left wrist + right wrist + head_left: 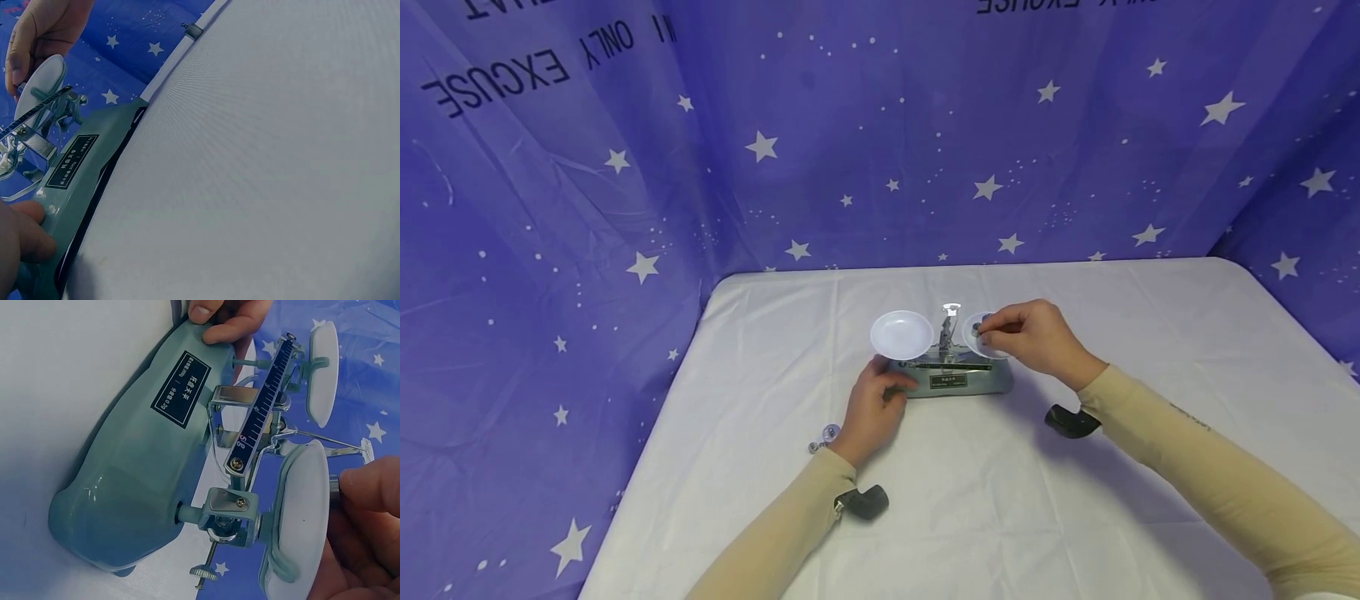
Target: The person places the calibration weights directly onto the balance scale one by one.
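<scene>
A green balance scale point(970, 382) stands on the table with a white pan on each side. My left hand point(875, 404) grips the left end of its base, thumb and fingers on the casing, below the bare left pan point(902, 335). At the right pan point(967, 340), my right hand point(1033, 337) pinches a small metal weight point(334, 487) just at the pan's surface. Whether the weight touches the pan is unclear. The graduated beam point(262, 406) and the pointer point(950, 321) sit between the pans.
Several small metal weights point(831, 432) lie on the white tablecloth point(1000, 500) beside my left wrist. A blue curtain with stars point(865, 125) hangs behind and around the table. A dark clip point(192, 30) sits at the table's edge.
</scene>
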Available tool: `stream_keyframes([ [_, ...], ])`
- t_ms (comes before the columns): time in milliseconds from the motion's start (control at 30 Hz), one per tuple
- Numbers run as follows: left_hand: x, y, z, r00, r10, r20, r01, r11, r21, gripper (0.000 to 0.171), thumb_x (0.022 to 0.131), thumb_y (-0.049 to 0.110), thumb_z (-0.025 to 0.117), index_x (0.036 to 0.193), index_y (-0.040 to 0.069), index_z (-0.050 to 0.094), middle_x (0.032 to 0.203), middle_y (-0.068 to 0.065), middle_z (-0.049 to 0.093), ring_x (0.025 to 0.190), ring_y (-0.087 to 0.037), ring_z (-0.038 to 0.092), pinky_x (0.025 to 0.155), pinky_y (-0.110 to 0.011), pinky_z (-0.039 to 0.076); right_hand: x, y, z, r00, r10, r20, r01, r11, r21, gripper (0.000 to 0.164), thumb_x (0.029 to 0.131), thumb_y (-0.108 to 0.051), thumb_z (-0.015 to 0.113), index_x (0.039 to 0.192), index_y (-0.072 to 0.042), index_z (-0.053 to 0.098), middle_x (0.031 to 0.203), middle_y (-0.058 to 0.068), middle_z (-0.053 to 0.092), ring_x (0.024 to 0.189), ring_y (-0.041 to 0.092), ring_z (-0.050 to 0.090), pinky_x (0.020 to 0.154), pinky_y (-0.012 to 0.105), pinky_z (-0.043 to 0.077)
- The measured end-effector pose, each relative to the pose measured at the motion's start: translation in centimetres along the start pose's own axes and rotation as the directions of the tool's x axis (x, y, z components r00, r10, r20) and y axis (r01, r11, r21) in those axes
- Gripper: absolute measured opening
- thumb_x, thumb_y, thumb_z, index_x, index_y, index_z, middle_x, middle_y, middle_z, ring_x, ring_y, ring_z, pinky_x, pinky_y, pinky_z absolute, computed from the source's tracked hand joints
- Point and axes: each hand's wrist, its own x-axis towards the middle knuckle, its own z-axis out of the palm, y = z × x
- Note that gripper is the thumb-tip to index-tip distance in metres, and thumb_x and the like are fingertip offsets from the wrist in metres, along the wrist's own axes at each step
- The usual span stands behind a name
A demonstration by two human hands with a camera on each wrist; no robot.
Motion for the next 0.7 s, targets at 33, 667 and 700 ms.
stream_keyframes([
  [33,0.0,0.0,0.02,1.0,0.0,0.0,0.0,1.0,0.003,0.021,0.079,-0.006,0.061,0.09,0.001,0.077,0.134,-0.023,0.062,0.133,-0.039,0.056,0.113,-0.051,0.044,-0.04,-0.08,-0.03,1.0,-0.005,-0.003,0.005,1.0,-0.005,0.013,0.086,-0.003,0.073,0.096,-0.001,0.081,0.102,0.021,0.078,0.082,0.01,0.073,0.07,0.012,0.055],
  [667,-0.01,-0.11,0.09,0.999,0.042,-0.02,-0.042,0.999,0.018,0.022,0.077,-0.006,0.06,0.088,0.002,0.077,0.13,-0.023,0.064,0.127,-0.039,0.06,0.109,-0.051,0.047,-0.42,-0.38,0.53,0.999,-0.022,-0.027,0.021,1.0,-0.011,0.013,0.084,-0.001,0.075,0.095,0.001,0.08,0.102,0.023,0.077,0.088,0.027,0.076,0.067,0.01,0.055],
  [700,-0.01,-0.11,0.08,0.999,0.042,-0.02,-0.042,0.999,0.017,0.021,0.077,-0.006,0.061,0.088,0.002,0.077,0.13,-0.023,0.064,0.127,-0.039,0.06,0.109,-0.051,0.047,-0.42,-0.38,0.54,0.999,-0.021,-0.026,0.02,1.0,-0.01,0.013,0.084,-0.001,0.075,0.095,0.001,0.08,0.102,0.023,0.077,0.088,0.028,0.076,0.067,0.01,0.054],
])
